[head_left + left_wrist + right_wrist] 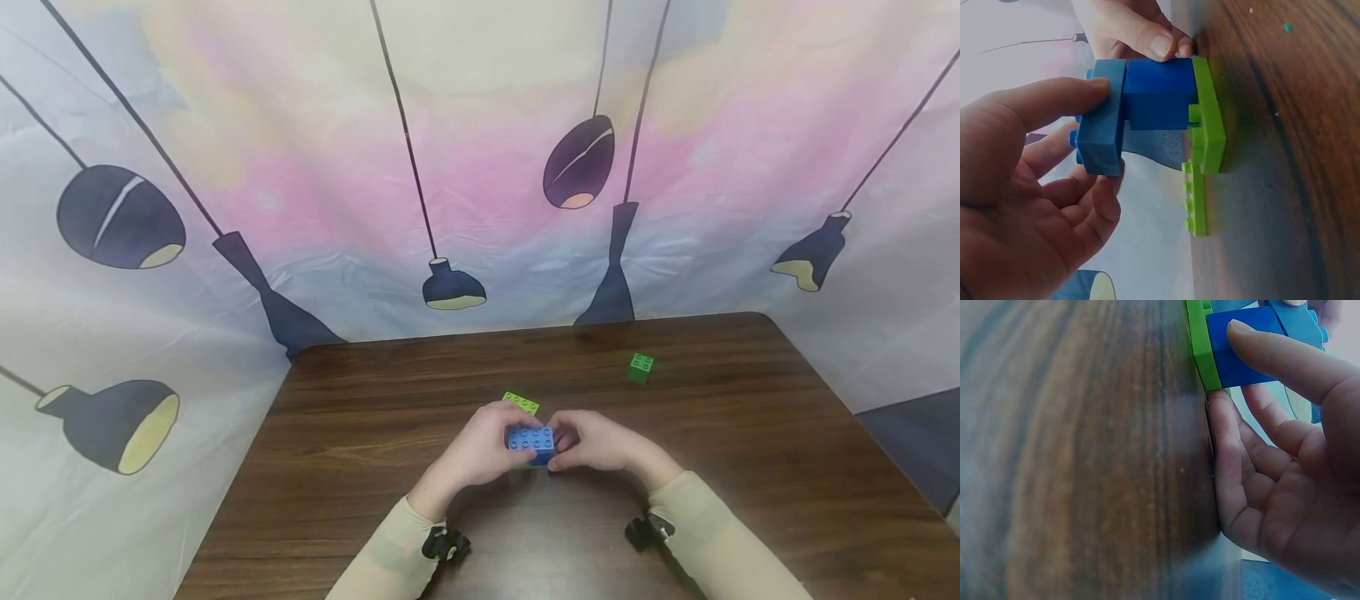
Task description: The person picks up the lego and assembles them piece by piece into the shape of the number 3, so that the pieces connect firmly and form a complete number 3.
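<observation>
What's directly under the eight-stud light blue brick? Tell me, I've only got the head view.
Observer: The left wrist view shows a darker blue brick between the light blue brick and a lime green studded plate.
Operator: Say whether it fills the space between them.
Observer: It doesn't; the left wrist view shows an open gap beside it, under one end of the light blue brick.
Operator: Now report the right thumb.
Observer: In the right wrist view, the right hand has its thumb against the side of the darker blue brick.
</observation>
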### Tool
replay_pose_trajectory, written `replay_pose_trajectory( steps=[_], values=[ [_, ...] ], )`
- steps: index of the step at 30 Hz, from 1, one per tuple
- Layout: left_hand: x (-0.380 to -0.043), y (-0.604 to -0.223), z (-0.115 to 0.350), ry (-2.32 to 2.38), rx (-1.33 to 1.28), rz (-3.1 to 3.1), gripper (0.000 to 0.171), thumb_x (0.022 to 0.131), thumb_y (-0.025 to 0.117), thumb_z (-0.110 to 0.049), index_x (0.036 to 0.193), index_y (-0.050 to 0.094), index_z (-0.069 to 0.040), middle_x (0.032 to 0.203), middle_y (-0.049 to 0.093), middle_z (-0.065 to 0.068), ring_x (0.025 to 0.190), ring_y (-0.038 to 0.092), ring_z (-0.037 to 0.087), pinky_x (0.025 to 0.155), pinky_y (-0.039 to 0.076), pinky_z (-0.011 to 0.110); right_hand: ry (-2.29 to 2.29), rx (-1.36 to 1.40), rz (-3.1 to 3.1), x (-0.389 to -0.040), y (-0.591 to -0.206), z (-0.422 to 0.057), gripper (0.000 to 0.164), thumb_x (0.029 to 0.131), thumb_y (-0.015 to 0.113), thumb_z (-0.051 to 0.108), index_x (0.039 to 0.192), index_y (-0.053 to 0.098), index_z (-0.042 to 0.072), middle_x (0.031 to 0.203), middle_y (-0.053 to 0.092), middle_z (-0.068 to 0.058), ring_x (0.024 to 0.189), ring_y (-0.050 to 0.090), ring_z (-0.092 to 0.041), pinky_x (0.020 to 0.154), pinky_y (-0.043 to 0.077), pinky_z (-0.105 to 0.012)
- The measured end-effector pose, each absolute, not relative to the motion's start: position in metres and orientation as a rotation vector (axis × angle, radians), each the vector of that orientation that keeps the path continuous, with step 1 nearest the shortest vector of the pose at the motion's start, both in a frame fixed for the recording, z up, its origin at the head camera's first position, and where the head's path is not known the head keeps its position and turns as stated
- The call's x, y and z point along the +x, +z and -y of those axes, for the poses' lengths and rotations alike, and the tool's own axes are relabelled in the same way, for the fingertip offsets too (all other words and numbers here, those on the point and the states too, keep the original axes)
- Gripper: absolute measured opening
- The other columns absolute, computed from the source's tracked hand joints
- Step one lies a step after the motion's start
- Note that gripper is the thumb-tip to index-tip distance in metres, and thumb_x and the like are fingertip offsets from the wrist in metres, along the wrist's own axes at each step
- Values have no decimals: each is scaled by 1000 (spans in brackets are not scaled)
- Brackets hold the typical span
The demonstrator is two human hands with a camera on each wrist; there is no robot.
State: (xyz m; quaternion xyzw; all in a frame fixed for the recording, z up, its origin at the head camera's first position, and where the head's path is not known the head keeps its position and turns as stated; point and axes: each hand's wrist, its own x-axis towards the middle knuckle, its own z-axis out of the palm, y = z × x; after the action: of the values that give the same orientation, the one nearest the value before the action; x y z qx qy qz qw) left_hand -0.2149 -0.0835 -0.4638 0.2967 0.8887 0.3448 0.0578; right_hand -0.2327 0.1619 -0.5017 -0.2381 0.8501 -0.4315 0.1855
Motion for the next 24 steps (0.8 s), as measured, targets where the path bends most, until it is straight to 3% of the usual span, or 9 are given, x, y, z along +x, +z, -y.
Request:
replay_pose_trajectory(
  steps=[12, 24],
  values=[
    [-217, -463, 84, 1025, 920, -2699, 28, 96, 83, -19, 123, 79, -12, 118, 70, 0, 105, 63, 13, 93, 56, 34, -1212, -676, -2398, -235, -501, -162, 36, 88, 90, 22, 115, 69, 13, 102, 71, 2, 97, 67, -18, 88, 58, -44],
    [-214, -464, 83, 1035, 858, -2697, 29, 93, 86, -20, 121, 80, -16, 123, 71, 0, 111, 63, 17, 99, 55, 41, -1206, -679, -2399, -233, -503, -162, 36, 87, 91, 23, 114, 70, 13, 102, 71, 2, 97, 67, -19, 88, 58, -46]
  ],
)
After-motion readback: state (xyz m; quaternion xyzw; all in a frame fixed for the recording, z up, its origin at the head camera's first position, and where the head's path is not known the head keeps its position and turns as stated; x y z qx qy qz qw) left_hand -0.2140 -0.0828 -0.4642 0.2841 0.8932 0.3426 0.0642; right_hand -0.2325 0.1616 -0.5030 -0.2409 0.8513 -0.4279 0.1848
